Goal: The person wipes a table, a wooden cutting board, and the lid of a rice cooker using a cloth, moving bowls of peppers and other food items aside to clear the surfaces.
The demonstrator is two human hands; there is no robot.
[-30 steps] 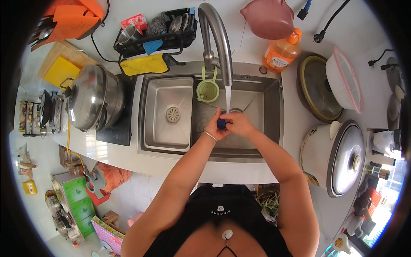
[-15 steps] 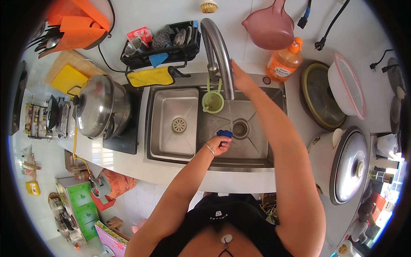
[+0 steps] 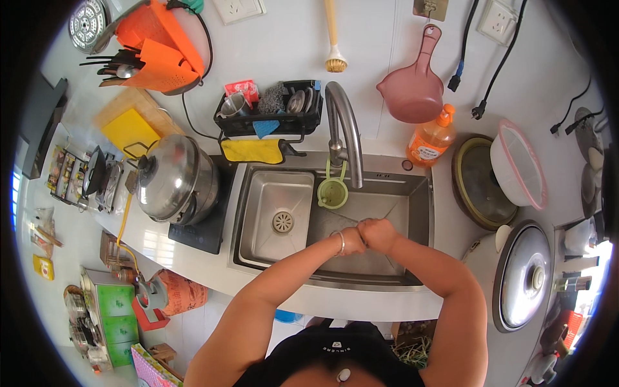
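Over the larger right basin of the steel sink [image 3: 422, 226], my two closed hands meet. My left hand [image 3: 349, 241], with a bangle at its wrist, is clenched against my right hand [image 3: 379, 235]. Their fingers cover what they hold; the small blue sponge-like piece seen earlier in the left hand is hidden now. Behind them stands the curved metal faucet [image 3: 351, 132], with no water stream visible from its mouth. A green strainer cup [image 3: 333, 193] hangs below the faucet's base, at the basin's far side.
Left of the sink, a lidded steel pot [image 3: 177, 180] sits on a black cooktop [image 3: 201, 235]. A black caddy [image 3: 271, 119] and a yellow cloth [image 3: 251, 151] are behind. At right stand an orange soap bottle [image 3: 431, 138], a white basin [image 3: 521, 164] and a large lidded pot [image 3: 525, 277].
My right hand has come down from the faucet to my left hand, and both are clenched together. The water stream is gone from view. The blue piece is now covered. The view has tilted upward.
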